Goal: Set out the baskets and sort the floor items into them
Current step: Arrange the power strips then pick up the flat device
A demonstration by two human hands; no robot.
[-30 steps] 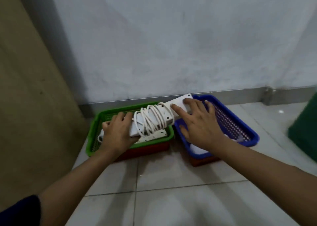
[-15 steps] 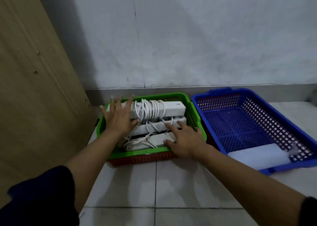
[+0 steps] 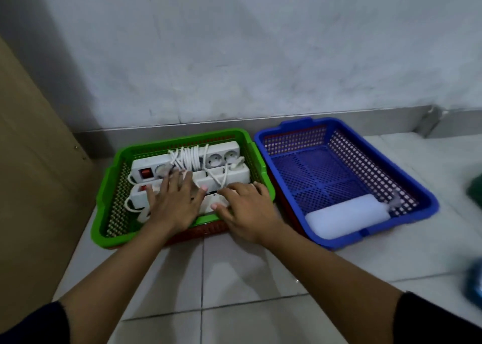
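A green basket (image 3: 110, 187) sits on the tiled floor against the wall, stacked on a red basket (image 3: 200, 231) that shows under its front edge. Inside lie white power strips (image 3: 224, 154) with a coiled white cord (image 3: 187, 157). My left hand (image 3: 174, 202) rests flat on the strips, fingers spread. My right hand (image 3: 247, 208) lies beside it on the front strips, fingers curled over them at the basket's front right. A blue basket (image 3: 422, 200) stands to the right, holding a white roll-shaped item (image 3: 344, 219) at its front.
A brown wooden panel (image 3: 34, 161) rises at the left, close to the green basket. The grey wall (image 3: 260, 56) with a skirting strip runs behind both baskets. A dark green object (image 3: 476, 189) and a blurred blue object (image 3: 474, 286) sit at the right edge.
The top power strip went from across both baskets into the green one. Both hands then moved forward from the back strip onto the front strips. The view shifted.
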